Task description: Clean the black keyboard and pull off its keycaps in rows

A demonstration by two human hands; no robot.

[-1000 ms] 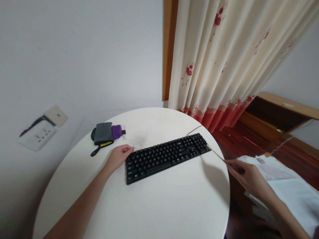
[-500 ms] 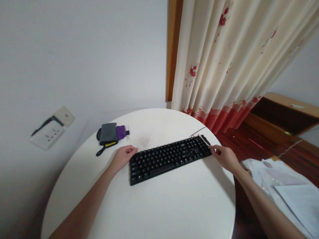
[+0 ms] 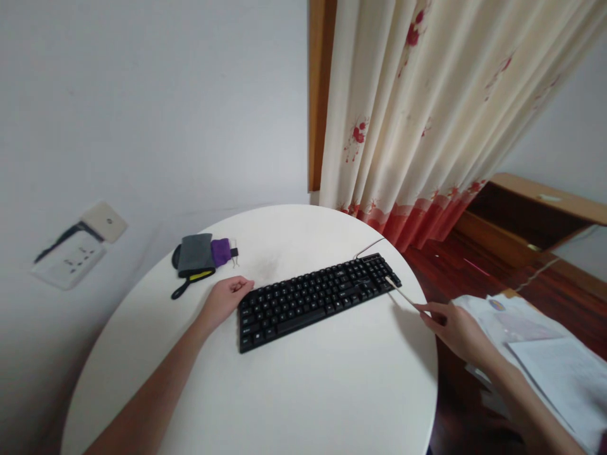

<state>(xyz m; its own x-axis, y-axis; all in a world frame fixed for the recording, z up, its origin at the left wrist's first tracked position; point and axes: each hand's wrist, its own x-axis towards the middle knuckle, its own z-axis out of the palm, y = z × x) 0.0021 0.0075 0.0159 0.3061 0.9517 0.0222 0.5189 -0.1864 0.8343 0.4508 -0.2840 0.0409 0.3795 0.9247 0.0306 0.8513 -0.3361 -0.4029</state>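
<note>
A black keyboard (image 3: pixel 313 300) lies at a slant on the round white table (image 3: pixel 294 392). My left hand (image 3: pixel 230 297) is closed at its far left corner, with the fingers curled against the edge. In my right hand (image 3: pixel 450 322), beyond the table's right edge, a thin pale stick (image 3: pixel 403 294) is pinched between thumb and fingers. The stick's thicker tip rests on or just over the keys at the keyboard's right end; contact is hard to tell. What kind of stick it is does not show clearly.
Left of the keyboard lie a grey cloth (image 3: pixel 196 253), a purple cloth (image 3: pixel 220 251) and a binder clip (image 3: pixel 234 252). A cable (image 3: pixel 367 247) runs off the far edge. Papers and plastic bags (image 3: pixel 535 341) lie at right. A curtain (image 3: pixel 403 126) hangs behind.
My right hand has drawn back to the right and nearer, and the stick's tip has moved from the keyboard's far right corner to its nearer right keys. My left hand stays at the corner.
</note>
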